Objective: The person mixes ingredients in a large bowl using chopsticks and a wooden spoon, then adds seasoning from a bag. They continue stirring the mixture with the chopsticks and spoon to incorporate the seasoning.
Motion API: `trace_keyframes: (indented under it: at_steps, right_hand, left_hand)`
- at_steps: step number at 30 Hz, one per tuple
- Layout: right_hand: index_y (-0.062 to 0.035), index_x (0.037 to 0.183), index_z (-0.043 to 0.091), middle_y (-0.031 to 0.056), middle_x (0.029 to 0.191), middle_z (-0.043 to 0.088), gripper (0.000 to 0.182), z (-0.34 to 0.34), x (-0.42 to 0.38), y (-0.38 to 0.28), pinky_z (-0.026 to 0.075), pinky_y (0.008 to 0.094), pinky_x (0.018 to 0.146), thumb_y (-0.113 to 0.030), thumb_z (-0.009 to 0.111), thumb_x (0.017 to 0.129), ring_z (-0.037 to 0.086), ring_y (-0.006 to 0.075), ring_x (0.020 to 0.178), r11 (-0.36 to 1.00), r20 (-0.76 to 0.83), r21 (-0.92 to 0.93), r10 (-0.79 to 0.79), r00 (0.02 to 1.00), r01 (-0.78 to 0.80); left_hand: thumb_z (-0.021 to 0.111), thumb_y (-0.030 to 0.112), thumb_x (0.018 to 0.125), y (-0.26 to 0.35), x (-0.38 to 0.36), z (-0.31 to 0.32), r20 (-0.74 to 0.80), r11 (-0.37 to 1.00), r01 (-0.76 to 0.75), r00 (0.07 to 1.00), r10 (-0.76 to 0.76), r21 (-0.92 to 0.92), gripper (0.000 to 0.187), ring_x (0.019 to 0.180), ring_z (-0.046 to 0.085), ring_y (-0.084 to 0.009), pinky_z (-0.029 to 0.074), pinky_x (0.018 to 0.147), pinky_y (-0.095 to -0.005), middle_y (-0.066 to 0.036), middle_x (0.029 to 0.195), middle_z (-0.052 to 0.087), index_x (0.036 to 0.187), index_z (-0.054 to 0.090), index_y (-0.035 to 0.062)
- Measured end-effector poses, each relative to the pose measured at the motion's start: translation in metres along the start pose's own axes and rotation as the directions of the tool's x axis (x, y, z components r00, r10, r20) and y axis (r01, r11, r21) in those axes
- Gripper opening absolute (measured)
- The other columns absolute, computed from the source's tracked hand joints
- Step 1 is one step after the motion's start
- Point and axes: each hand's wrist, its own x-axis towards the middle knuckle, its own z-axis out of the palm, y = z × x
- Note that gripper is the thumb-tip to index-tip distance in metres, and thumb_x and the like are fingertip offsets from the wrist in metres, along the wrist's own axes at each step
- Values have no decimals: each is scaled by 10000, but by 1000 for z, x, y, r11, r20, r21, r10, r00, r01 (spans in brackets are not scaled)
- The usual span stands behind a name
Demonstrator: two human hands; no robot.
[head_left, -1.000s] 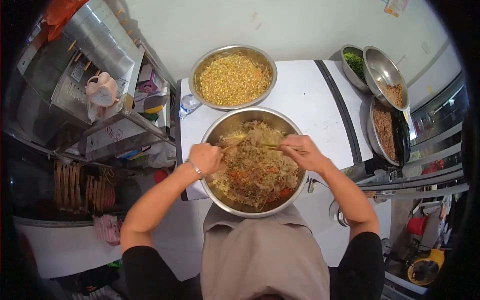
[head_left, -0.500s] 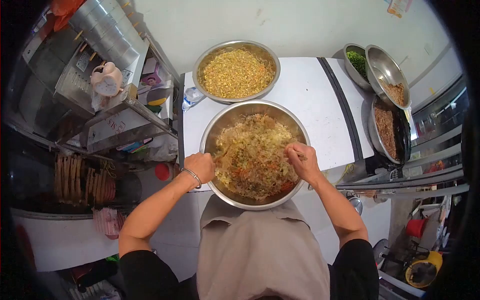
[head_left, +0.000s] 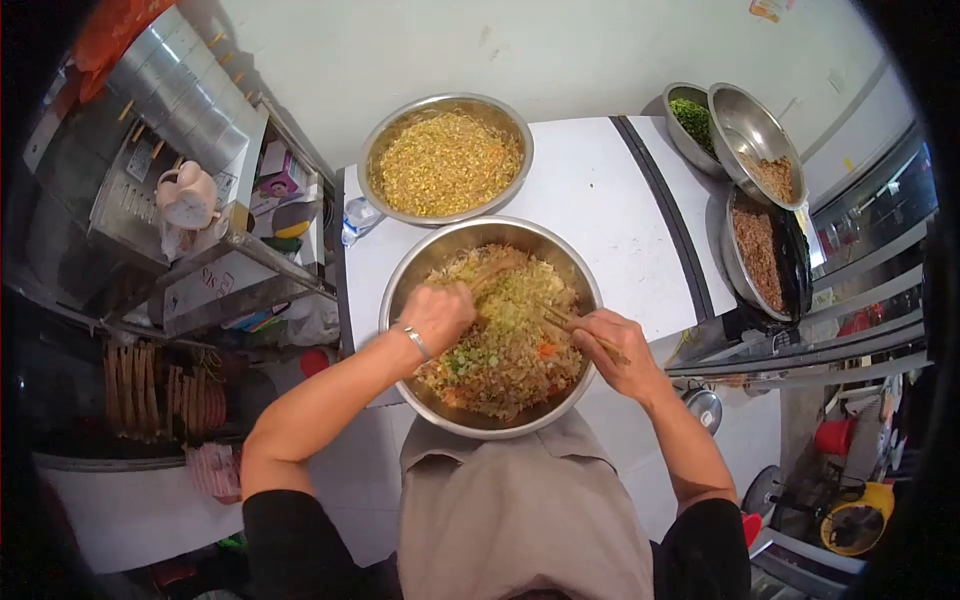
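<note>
I clamp chopsticks (head_left: 560,320) in each hand, left hand (head_left: 437,315) and right hand (head_left: 612,352), over the steel bowl (head_left: 400,290); filling (head_left: 500,345) looks largely blended, green patches left.

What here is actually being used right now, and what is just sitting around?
In use:
left hand and right hand, each gripping chopsticks
big steel bowl of mixed filling

Sitting around:
bowl of yellow shreds
water bottle
bowl of greens
pan of brown mince
</note>
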Motion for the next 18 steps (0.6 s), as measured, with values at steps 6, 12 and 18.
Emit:
trace_keyframes:
  at_steps: [6,12,18]
  right_hand:
    - [-8,988,693,133,805,652,123,-3,-18,20,505,350,622,-79,618,921,644,258,692,981,-51,111,163,985,-157]
    - [-1,973,701,135,793,666,119,-6,-20,25,506,330,620,-62,614,920,648,245,688,967,-79,168,209,975,-193]
    - [8,973,700,141,814,675,111,-4,-24,29,508,329,626,-39,625,906,654,250,703,960,-73,201,215,974,-197]
  left_hand:
    - [614,86,791,2,47,14,298,973,-226,927,228,-42,112,802,717,-247,568,615,-389,-132,839,700,782,724,72]
    - [646,133,788,-2,47,3,252,986,-142,961,118,82,93,825,716,-243,564,657,-389,-93,859,714,787,738,120]
    - [621,122,800,-8,41,15,279,975,-223,936,215,-4,125,733,716,-268,552,595,-402,-116,785,699,830,680,17]
